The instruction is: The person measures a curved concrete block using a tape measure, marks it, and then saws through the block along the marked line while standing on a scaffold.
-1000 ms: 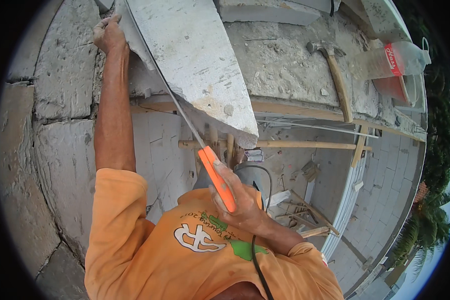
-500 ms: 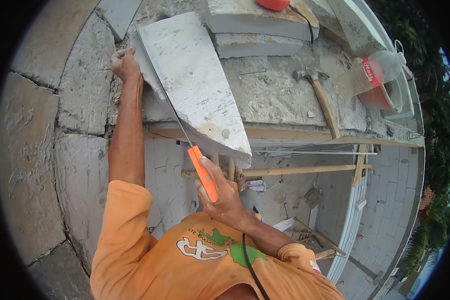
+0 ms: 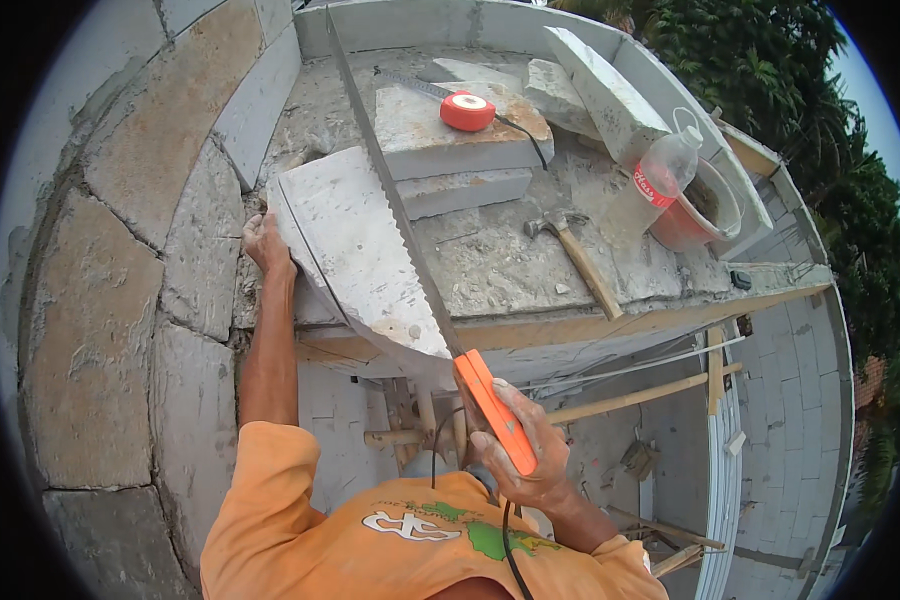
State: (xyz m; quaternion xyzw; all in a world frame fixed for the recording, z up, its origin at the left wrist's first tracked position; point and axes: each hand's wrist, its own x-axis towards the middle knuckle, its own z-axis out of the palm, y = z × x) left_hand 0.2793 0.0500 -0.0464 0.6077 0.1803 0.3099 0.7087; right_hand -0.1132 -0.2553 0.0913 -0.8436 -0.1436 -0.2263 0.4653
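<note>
My right hand (image 3: 530,440) is wrapped round the orange handle of a handsaw (image 3: 485,400). Its long toothed blade slants up and away over a pale lightweight concrete block (image 3: 360,250), clear of the cut. A thin dark cut line runs along the block's left side from its far edge to its near edge. At that left side my left hand (image 3: 267,243) is closed against the block's edge, with its fingertips partly hidden. The block lies on a dusty ledge, its near end jutting past the ledge's front.
Stacked block pieces (image 3: 460,140) carry a red tape measure (image 3: 467,111). To the right lie a hammer (image 3: 575,262), a plastic bottle (image 3: 667,165) and a bucket (image 3: 705,205). Past the ledge's front edge, the ground drops to a lower floor crossed by bamboo poles (image 3: 640,398).
My right hand has lifted the saw out of the cut and swung it rightward, with the flat of the blade showing. My left hand remains at the block's left edge. The view has tilted up.
</note>
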